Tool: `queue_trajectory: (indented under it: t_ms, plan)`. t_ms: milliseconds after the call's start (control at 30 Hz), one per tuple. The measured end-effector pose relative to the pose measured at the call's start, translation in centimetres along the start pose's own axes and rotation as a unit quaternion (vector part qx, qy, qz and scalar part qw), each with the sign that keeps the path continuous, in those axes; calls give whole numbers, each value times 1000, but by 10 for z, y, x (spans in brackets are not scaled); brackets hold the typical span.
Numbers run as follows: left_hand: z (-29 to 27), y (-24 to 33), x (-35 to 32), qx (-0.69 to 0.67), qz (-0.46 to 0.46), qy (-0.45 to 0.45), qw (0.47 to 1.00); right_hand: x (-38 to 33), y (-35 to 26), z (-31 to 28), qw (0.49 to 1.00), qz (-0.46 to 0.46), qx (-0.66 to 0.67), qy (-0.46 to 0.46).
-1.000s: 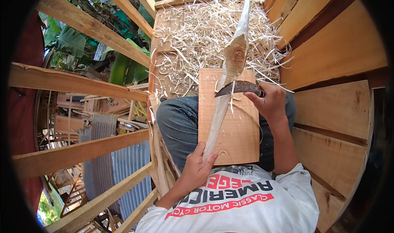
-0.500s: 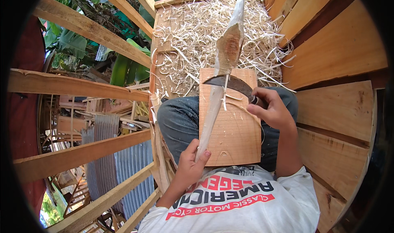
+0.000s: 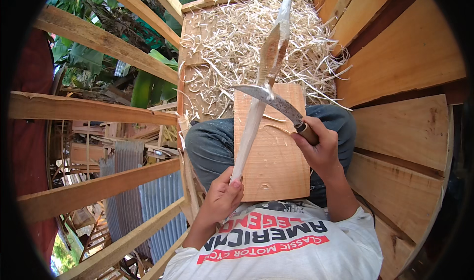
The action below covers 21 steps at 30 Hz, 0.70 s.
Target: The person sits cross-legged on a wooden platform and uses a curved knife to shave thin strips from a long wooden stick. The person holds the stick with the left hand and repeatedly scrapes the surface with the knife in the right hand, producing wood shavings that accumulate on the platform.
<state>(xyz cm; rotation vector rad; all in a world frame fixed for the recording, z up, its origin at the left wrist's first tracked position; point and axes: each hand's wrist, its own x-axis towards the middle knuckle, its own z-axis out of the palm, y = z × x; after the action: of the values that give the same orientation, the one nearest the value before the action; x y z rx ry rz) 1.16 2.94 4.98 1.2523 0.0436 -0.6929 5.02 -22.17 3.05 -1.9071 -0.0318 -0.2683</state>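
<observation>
My left hand (image 3: 222,197) is closed around the near end of a long, pale carved wooden stick (image 3: 251,129). The stick slants up and away from me, with a wider brown-faced part in its middle and a thin far end. In my right hand (image 3: 320,144) is the dark wooden handle of a curved knife (image 3: 279,104). Its blade lies across the stick, just nearer to me than the wide part. Beneath both is a flat wooden board (image 3: 276,169) resting on my lap.
Curly wood shavings (image 3: 266,38) are heaped on the plank floor beyond my knees. A slatted wooden railing (image 3: 94,105) runs along the left, with corrugated metal sheets (image 3: 160,206) below. Wooden planks (image 3: 400,124) form a wall close on the right.
The stick has turned about its length, so its brown face shows narrower. The knife's blade has tilted and its tip moved left. A shaving hanging at the blade no longer shows.
</observation>
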Motion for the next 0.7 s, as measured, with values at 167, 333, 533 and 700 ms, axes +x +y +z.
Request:
queue_trajectory:
  t_ms: [167, 333, 533, 700]
  plan:
    - [0, 1, 0, 63, 21, 37, 997, 3, -12, -16, 973, 132, 122, -144]
    - [0, 3, -4, 137, 43, 77, 987, 6, -5, -22, 910, 171, 228, -302]
    - [5, -3, -5, 140, 38, 99, 985, 0, -6, -15, 919, 42, 180, -349]
    - [2, 2, -4, 182, 11, 80, 980, 5, -12, -27, 906, 258, 281, -186]
